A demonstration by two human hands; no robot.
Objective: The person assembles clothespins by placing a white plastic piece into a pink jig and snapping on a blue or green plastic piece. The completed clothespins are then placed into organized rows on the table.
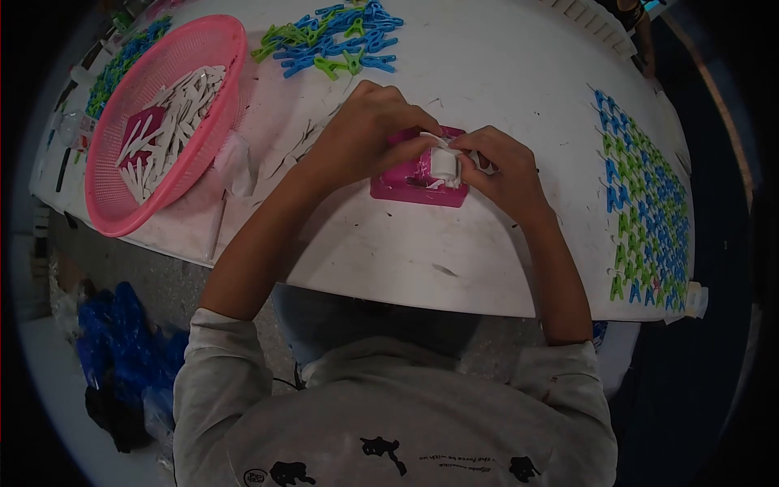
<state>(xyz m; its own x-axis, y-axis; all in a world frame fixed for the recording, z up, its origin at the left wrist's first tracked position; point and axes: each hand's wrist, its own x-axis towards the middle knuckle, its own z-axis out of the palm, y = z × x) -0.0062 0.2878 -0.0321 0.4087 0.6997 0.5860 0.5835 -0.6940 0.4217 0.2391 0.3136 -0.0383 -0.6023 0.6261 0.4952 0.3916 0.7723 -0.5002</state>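
A magenta base [418, 195] lies on the white table, with a white block-like part [444, 166] standing on it. My left hand [377, 134] reaches in from the left, thumb and index finger pinched on a thin white piece at the top of the block. My right hand [503, 166] is closed at the block's right side, its thumb and index finger pressed together near the same spot. Something pale shows under its fingers; its exact shape is hidden.
A pink basket [231, 105] of slim white plastic pieces [182, 105] stands at left. Blue and green clothespins [341, 36] are piled at the back; more clothespins [641, 211] lie in rows at right. Blue plastic bags [126, 333] lie on the floor. A person's arm [645, 45] shows at top right.
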